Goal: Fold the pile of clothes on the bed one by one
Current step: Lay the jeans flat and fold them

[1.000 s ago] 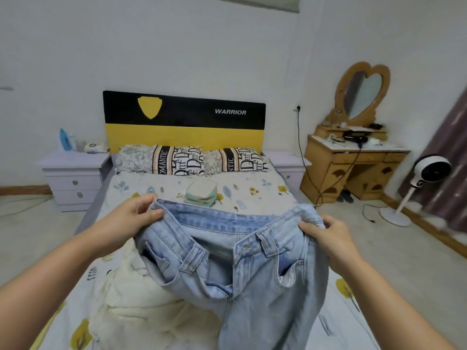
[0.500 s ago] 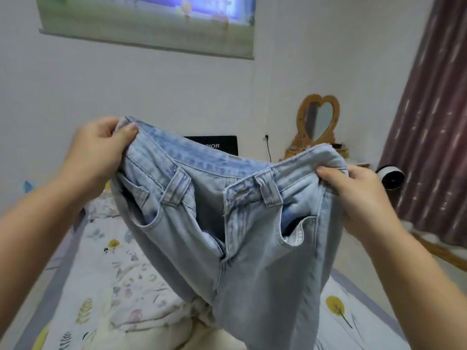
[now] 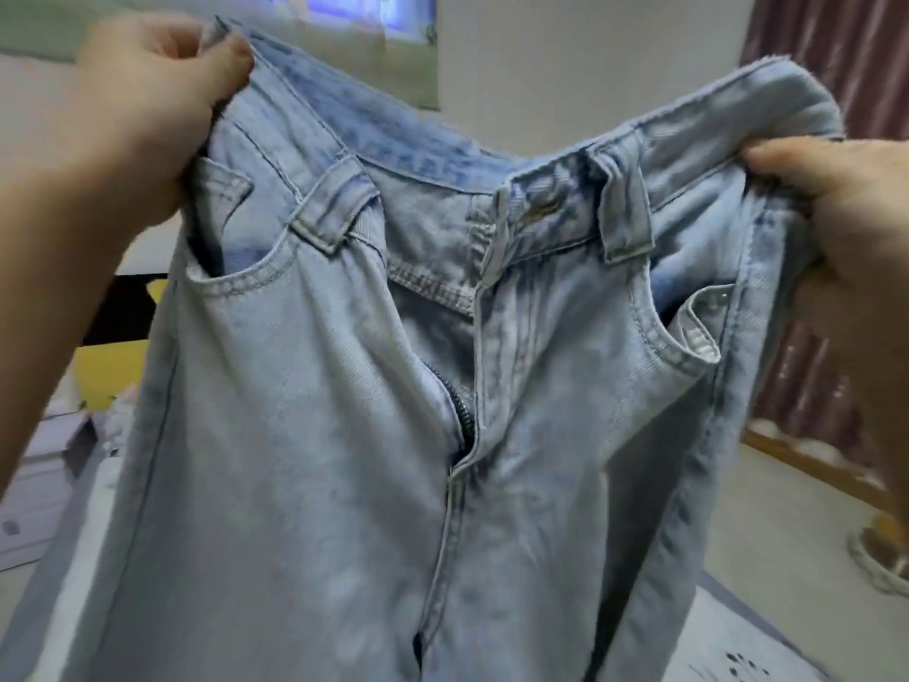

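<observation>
Presently, a pair of light blue jeans (image 3: pixel 344 435) hangs in the air close before the camera, front side facing it, held up by the waistband at both ends. Left hand (image 3: pixel 142 115) grips the waistband's left corner, thumb pressed on the near face and fingers curled round behind the denim. Right hand (image 3: pixel 846 199) grips the right corner, thumb lying along the top of the band, fingers wrapped round the side seam. Waistband sags between the two hands and stands open, the inner back face visible. Top button undone; zip (image 3: pixel 462 411) partly open. Both front pockets gape slightly. Legs drop out of view at the lower edge, so their ends cannot be judged. Beyond the jeans: a yellow and black headboard (image 3: pixel 118 356) at left, a strip of bed (image 3: pixel 738 637) at lower right, and a curtain (image 3: pixel 826 56) at upper right. Frame is somewhat blurred.
</observation>
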Available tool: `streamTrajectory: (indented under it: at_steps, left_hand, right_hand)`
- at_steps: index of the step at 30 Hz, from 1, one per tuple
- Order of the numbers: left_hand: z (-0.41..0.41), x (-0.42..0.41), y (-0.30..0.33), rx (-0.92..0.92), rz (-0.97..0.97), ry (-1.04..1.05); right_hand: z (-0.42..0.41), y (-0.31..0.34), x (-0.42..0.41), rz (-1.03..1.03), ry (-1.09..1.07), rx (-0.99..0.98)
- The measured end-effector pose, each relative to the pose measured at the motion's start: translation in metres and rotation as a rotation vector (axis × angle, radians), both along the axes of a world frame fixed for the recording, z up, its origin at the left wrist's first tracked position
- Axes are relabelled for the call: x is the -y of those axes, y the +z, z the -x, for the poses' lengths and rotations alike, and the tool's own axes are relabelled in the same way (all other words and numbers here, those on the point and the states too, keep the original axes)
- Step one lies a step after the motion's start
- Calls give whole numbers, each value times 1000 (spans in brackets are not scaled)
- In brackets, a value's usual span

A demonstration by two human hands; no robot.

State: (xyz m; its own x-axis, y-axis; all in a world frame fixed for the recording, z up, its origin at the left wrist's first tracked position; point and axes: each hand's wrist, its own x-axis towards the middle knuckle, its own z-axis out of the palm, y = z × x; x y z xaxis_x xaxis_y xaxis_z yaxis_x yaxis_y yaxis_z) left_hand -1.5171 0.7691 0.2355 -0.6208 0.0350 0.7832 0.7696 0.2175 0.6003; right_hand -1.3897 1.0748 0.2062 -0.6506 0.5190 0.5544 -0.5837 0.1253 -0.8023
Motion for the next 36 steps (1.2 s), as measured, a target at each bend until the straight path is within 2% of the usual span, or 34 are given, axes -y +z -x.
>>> streamTrajectory:
  at_steps: [2,6,13,18,28,36]
  left_hand:
    - [21,-8,-24,93,-24,-54]
    - [56,-35,-116,352,46,-97]
    - [81,-100,-262,551,327,-28]
    - [105,-156,-336,685,355,-78]
    - [168,-290,-474,789,563,110]
    - [224,-378,-556,702,718,202]
  right_hand:
    - [3,-26,-6,29,-35,79]
    - [11,-100,-27,51,-65,288]
    - [27,-248,-77,114,-137,629]
    - [42,-329,-128,133,-188,757]
    - [96,-465,-232,88,-225,953]
    - [153,-549,-307,-67,-304,1023]
